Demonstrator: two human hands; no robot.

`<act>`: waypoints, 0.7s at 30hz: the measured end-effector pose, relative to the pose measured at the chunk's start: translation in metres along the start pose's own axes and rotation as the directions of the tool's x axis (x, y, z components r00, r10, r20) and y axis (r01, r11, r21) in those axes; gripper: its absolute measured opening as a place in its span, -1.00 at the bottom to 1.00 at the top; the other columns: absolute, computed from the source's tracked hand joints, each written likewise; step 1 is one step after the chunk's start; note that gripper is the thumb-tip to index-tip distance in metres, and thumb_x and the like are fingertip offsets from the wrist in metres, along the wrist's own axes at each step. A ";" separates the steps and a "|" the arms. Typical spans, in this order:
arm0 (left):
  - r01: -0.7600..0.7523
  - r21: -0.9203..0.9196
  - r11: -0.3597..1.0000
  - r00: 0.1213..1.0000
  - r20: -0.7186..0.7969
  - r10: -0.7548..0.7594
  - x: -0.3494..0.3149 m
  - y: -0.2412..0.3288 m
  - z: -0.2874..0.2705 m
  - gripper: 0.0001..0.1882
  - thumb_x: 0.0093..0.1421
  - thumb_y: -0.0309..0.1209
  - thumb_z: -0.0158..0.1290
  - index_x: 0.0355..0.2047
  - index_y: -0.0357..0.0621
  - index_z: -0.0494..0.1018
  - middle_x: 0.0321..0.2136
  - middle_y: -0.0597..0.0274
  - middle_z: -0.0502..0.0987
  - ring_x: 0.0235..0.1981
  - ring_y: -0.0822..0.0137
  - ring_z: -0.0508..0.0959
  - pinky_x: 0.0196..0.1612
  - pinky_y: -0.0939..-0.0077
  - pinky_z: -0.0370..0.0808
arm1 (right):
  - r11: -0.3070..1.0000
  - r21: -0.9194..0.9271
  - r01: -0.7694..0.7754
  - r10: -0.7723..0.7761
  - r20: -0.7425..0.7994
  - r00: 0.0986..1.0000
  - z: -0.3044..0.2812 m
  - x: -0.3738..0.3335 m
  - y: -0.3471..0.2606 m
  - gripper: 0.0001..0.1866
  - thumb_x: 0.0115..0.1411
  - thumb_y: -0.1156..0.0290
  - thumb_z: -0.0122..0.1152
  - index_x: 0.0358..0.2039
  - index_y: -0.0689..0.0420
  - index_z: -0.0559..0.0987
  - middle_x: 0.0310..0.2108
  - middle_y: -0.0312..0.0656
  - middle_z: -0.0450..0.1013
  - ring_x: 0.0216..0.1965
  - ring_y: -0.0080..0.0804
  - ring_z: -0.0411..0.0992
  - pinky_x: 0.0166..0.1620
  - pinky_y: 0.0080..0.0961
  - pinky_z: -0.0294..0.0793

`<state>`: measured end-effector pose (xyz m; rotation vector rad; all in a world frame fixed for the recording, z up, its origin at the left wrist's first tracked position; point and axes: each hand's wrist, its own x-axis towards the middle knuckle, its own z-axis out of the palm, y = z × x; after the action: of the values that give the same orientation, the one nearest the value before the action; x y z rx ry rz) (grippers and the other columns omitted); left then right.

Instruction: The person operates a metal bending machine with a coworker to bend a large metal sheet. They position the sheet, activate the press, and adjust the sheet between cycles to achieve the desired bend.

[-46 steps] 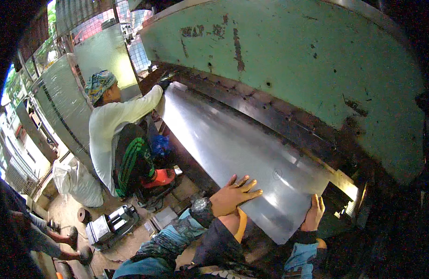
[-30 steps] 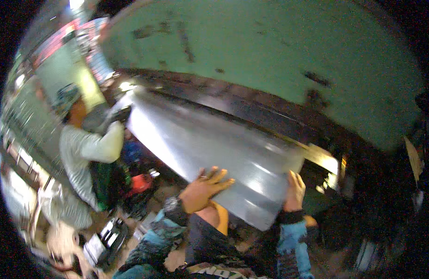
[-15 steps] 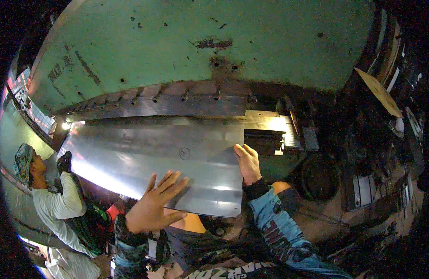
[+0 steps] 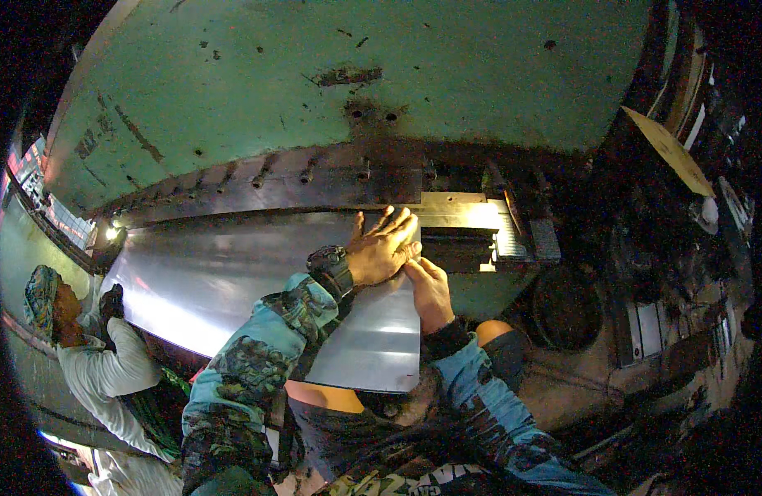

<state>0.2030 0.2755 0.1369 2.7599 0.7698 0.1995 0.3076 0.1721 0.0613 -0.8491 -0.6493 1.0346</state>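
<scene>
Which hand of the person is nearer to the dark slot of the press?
Left. The left hand lies flat on the metal sheet beside the slot; the right hand grips the sheet's edge lower down.

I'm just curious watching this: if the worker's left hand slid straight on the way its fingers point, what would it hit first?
Probably the dark steel tooling bar of the green press, just beyond the metal sheet that the left hand lies flat on; depth is unclear.

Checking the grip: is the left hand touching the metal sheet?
Touching. The head view shows the left hand lying flat on the metal sheet near its right edge.
</scene>
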 end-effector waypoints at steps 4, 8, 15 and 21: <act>-0.165 -0.100 0.981 0.974 0.143 0.178 -0.031 0.003 -0.026 -0.21 0.43 0.15 -0.20 0.45 -0.15 0.09 0.48 -0.12 0.01 0.51 -0.08 -0.04 0.42 -0.40 -0.16 | 0.996 0.037 -0.077 0.079 -0.029 0.996 0.005 -0.007 -0.009 -0.83 0.40 0.41 0.13 -0.33 0.19 0.57 -0.43 -0.46 0.42 -0.41 -0.71 0.30 -0.36 -0.62 0.32; -0.149 0.073 0.986 0.977 0.167 0.135 -0.083 0.007 -0.041 -0.15 0.38 0.16 -0.10 0.46 -0.16 0.05 0.47 -0.18 0.01 0.51 -0.11 -0.03 0.42 -0.37 -0.10 | 0.987 0.108 -0.117 0.116 0.016 0.993 0.005 -0.012 -0.016 -0.85 0.39 0.40 0.15 -0.22 0.20 0.61 -0.33 -0.44 0.49 -0.34 -0.71 0.35 -0.26 -0.65 0.35; 0.002 0.133 0.991 1.000 0.013 -0.004 -0.065 -0.006 -0.031 -0.18 0.37 0.11 -0.03 0.43 -0.19 0.10 0.43 -0.25 0.08 0.45 -0.24 0.07 0.39 -0.34 0.02 | 0.988 0.108 -0.114 0.116 -0.008 0.993 0.001 -0.012 -0.013 -0.86 0.39 0.39 0.18 -0.22 0.19 0.61 -0.32 -0.46 0.50 -0.32 -0.74 0.36 -0.24 -0.69 0.34; -0.082 0.154 0.985 0.996 0.055 0.074 -0.079 0.025 -0.035 -0.21 0.34 0.11 0.00 0.37 -0.20 0.21 0.38 -0.29 0.16 0.43 -0.25 0.13 0.36 -0.38 0.07 | 0.995 0.020 -0.097 0.097 -0.041 0.994 -0.001 -0.012 -0.013 -0.84 0.40 0.38 0.20 -0.34 0.14 0.57 -0.39 -0.49 0.44 -0.37 -0.77 0.31 -0.32 -0.72 0.28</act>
<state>0.1415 0.2212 0.1730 2.9331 0.6923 0.0891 0.3098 0.1572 0.0709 -0.8915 -0.5667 1.1055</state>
